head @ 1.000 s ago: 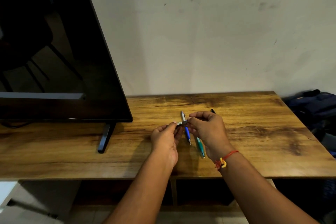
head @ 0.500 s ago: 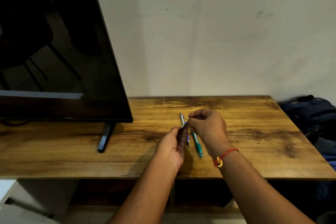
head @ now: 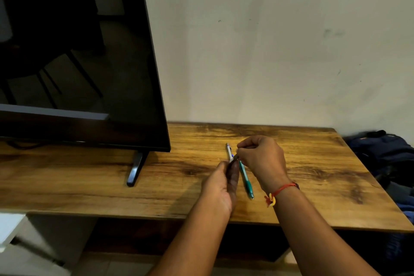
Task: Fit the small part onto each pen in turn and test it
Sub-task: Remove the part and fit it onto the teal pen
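Left hand (head: 220, 186) clasped held pen (head: 231, 164), mostly hidden in fingers. Right hand (head: 262, 159) pinched small part (head: 235, 158) at its upper end. Green pen (head: 246, 182) lay on table (head: 89, 186) just right of grip, white pen (head: 229, 152) just beyond. Risk: tiny part slipping from pinch, dropping among spare pens.

Near the middle of the wooden desk (head: 313, 163) the left grip (head: 220, 186) and the right grip (head: 262, 159) are brought together, fingertips meeting. A small dark piece (head: 234, 160) is pinched between them; whether it is the part or a pen end cannot be told. A green pen (head: 246, 182) is laid on the desk beneath, pointing toward 5 o'clock. A white pen (head: 229, 152) is seen just at 11 o'clock of the fingertips. A red thread bracelet (head: 280, 191) is worn on the right wrist. A dark television (head: 78, 63) is stood at 9 o'clock, and a blue bag (head: 385, 152) is seen at 3 o'clock, off the desk.
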